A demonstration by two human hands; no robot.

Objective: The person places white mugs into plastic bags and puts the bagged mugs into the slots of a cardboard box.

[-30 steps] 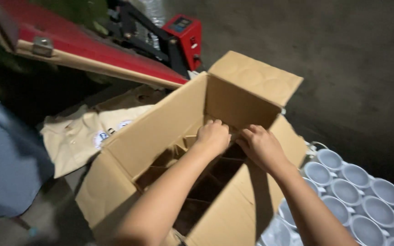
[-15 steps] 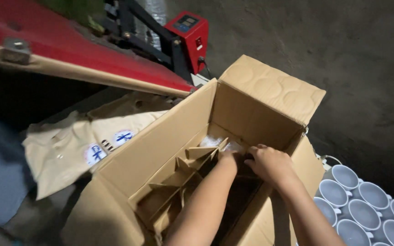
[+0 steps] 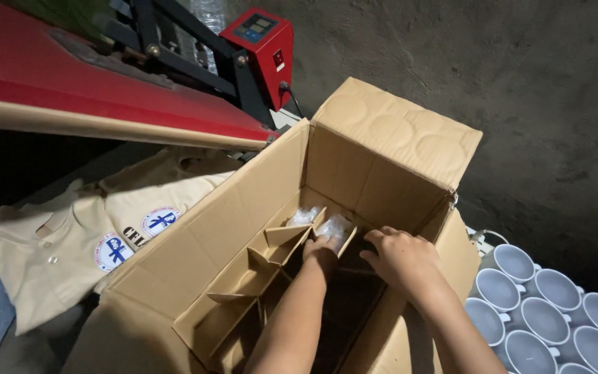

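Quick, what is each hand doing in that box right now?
Left hand: reaching into the cardboard box, touching a plastic-wrapped item; grip cannot be told.
Right hand: open, holding nothing.

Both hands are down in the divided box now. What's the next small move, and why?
Probably close the left hand on the plastic-wrapped item it touches and lift it straight up. The cardboard dividers hem it in closely, so a tilted pull would likely snag. The right hand rests inside the cardboard box and could steady it.

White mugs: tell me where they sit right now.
In the head view the white mugs stand packed together at the lower right, on the floor just outside the cardboard box, beside the right hand.
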